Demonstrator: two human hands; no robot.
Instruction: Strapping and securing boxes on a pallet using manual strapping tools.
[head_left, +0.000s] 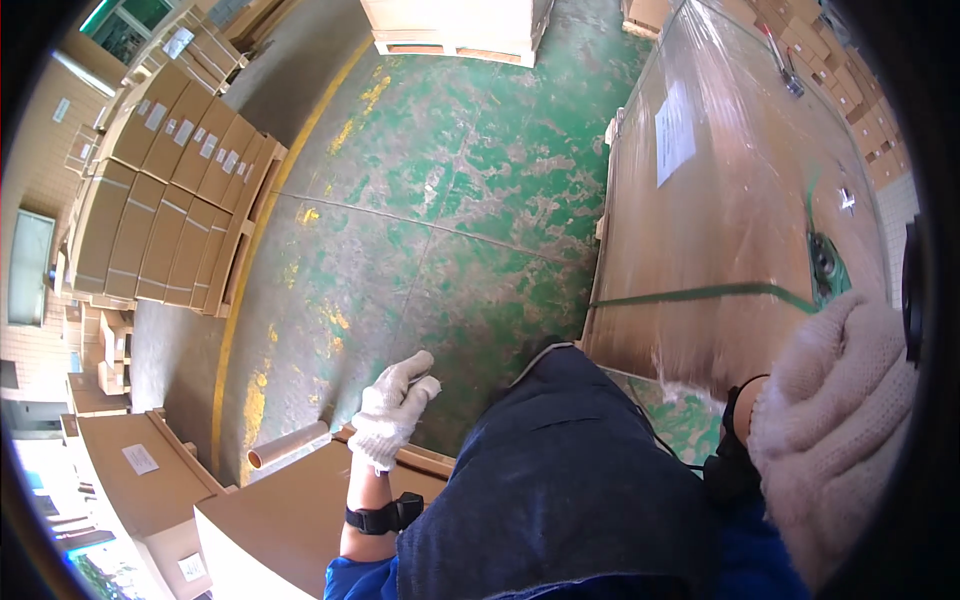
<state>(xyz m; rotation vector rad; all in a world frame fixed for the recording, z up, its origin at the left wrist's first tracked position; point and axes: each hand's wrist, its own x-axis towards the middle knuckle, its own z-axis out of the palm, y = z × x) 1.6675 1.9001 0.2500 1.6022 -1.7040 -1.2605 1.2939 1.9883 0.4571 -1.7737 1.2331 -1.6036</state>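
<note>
My left hand (390, 408), in a white knitted glove, hangs over the floor beside a cardboard carton (290, 510). Its thumb and forefinger are apart, and nothing shows between them. At the right edge my right hand (835, 410), in the same kind of glove, is large and close to the view, its fingers bunched together. Whatever it holds is hidden. Just above it, a dark green device (827, 262) lies against a stack wrapped in clear film (690, 230). A green strap (700, 295) runs across this wrapped stack toward my right hand.
Strapped cartons (165, 200) stand on a pallet at the left, beyond a yellow floor line (262, 225). A cardboard tube (290, 445) lies near my left hand. Another loaded pallet (455, 45) stands ahead. The green floor (450, 180) is worn.
</note>
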